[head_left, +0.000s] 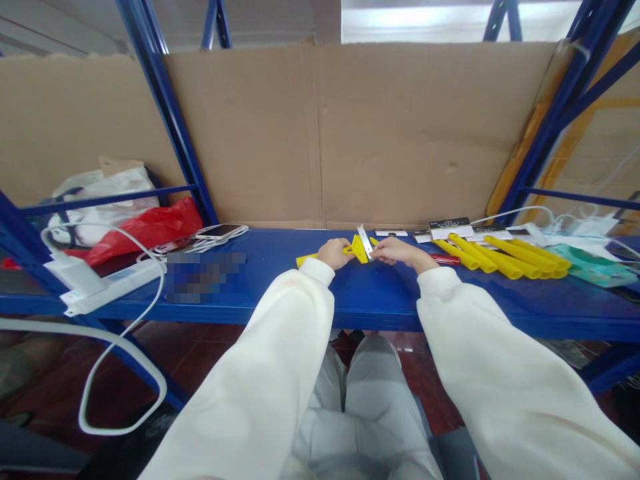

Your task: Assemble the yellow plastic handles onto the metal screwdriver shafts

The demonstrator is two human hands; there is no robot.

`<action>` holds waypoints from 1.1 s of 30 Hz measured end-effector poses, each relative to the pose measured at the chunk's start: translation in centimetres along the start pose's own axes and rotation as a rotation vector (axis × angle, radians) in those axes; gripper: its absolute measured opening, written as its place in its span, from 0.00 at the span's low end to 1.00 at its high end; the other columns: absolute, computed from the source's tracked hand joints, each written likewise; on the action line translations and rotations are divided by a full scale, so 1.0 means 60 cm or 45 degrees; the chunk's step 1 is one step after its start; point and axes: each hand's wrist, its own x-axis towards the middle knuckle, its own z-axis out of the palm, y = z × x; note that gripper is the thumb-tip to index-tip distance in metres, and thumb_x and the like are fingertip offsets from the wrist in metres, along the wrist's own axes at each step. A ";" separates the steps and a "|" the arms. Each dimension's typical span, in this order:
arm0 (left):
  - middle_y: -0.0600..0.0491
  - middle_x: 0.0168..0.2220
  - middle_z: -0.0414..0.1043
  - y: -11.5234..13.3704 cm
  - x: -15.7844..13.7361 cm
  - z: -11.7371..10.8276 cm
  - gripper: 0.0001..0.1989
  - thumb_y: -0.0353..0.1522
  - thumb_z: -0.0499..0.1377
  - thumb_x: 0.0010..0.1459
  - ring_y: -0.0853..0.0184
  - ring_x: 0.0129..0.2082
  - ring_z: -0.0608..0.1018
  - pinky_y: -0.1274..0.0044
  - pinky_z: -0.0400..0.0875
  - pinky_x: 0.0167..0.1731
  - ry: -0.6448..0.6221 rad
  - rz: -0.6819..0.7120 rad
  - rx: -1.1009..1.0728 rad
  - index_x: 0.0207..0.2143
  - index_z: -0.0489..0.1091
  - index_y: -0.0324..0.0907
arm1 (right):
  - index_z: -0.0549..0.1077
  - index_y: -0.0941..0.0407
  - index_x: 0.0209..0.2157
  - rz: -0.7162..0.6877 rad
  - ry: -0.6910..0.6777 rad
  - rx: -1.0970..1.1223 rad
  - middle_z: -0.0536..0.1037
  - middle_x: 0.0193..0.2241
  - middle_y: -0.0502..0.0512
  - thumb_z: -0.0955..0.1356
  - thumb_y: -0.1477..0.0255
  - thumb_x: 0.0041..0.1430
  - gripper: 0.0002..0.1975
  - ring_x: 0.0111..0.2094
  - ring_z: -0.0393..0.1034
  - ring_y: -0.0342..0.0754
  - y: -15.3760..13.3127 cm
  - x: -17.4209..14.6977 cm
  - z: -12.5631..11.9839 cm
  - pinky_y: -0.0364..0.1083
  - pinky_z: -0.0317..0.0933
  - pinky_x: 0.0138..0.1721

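Note:
My left hand [334,254] is wrapped round the handle of a yellow scraper [359,249], whose handle end shows past the hand on the left. The wide head of the tool points right, toward my right hand [393,252]. Pinched between my right fingers is a flat silver-white strip [365,242] that looks like a blade. It stands tilted against the scraper's head. Both hands are just above the blue tabletop [375,300], near its middle. My fingers partly hide where strip and head meet.
Several yellow tubes [505,257] lie at the right, with a red tool [445,259] and black-and-white packs [450,229] beside them. Left are a power strip [115,287], a phone [217,231] and a red bag [150,230]. Cardboard [320,133] walls the back.

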 end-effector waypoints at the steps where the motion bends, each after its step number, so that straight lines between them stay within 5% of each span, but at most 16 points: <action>1: 0.49 0.53 0.79 0.000 0.000 0.000 0.17 0.34 0.65 0.60 0.60 0.53 0.79 0.75 0.72 0.51 0.011 0.003 -0.003 0.52 0.78 0.44 | 0.68 0.58 0.18 0.013 -0.032 0.011 0.64 0.14 0.45 0.74 0.75 0.49 0.13 0.17 0.54 0.36 -0.001 0.000 0.001 0.38 0.48 0.19; 5: 0.50 0.52 0.80 0.000 0.000 0.001 0.17 0.34 0.65 0.59 0.60 0.53 0.79 0.75 0.72 0.52 0.044 0.015 -0.021 0.51 0.79 0.45 | 0.65 0.58 0.16 0.074 -0.072 0.056 0.63 0.13 0.45 0.73 0.78 0.50 0.16 0.16 0.53 0.35 -0.001 0.004 0.004 0.37 0.46 0.17; 12: 0.48 0.52 0.79 0.000 -0.002 0.002 0.17 0.34 0.66 0.59 0.58 0.53 0.79 0.73 0.72 0.52 0.045 -0.033 0.003 0.51 0.79 0.45 | 0.63 0.57 0.18 0.078 0.154 0.250 0.59 0.12 0.42 0.70 0.80 0.57 0.17 0.13 0.49 0.34 0.000 0.006 -0.004 0.37 0.40 0.16; 33: 0.48 0.52 0.79 -0.004 0.002 0.002 0.19 0.33 0.65 0.60 0.60 0.53 0.79 0.74 0.71 0.52 0.057 -0.002 0.001 0.54 0.76 0.44 | 0.69 0.59 0.17 0.065 0.011 0.234 0.65 0.11 0.47 0.72 0.76 0.55 0.15 0.13 0.51 0.35 -0.004 0.004 0.019 0.38 0.43 0.14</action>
